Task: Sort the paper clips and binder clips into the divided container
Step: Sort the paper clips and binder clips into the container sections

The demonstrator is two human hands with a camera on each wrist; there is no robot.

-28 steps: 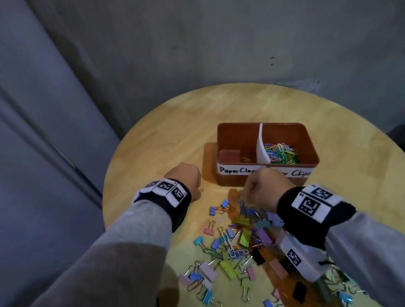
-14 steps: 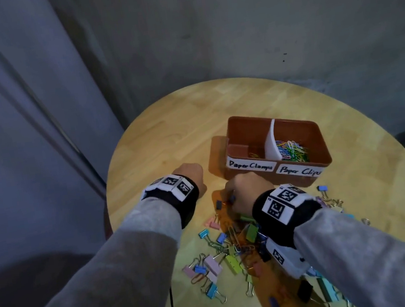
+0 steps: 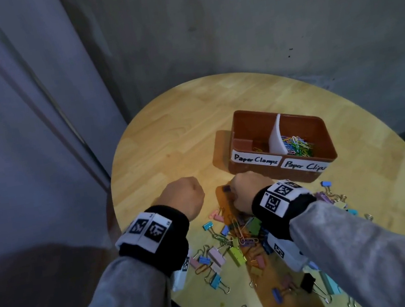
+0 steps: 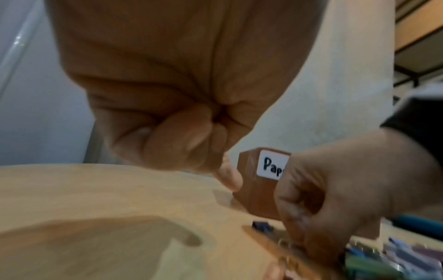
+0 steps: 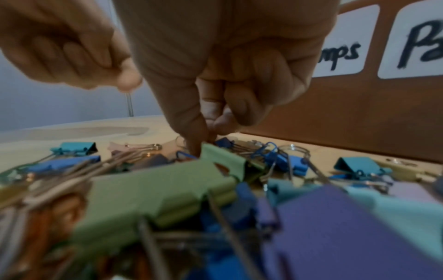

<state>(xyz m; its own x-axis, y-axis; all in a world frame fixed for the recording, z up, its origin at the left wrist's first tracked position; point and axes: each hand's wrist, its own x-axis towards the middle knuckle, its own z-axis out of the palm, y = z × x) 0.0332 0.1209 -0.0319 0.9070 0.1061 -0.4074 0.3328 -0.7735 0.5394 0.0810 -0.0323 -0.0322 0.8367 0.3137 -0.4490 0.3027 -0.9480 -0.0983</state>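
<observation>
Paper clips [image 3: 296, 145] are already held in the divided container [image 3: 321, 129]; binder clips [image 3: 236, 254] remain on the desk [image 3: 168, 142]. Left hand [image 3: 184, 197] fisted, apparently empty; right hand [image 3: 247, 190] fingertips pinched at the pile, contents indeterminable.

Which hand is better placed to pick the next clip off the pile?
Right. The right hand is already down at the pile's far edge, fingertips pinched among the binder clips. The left hand is a closed fist over bare table, beside the pile.
</observation>
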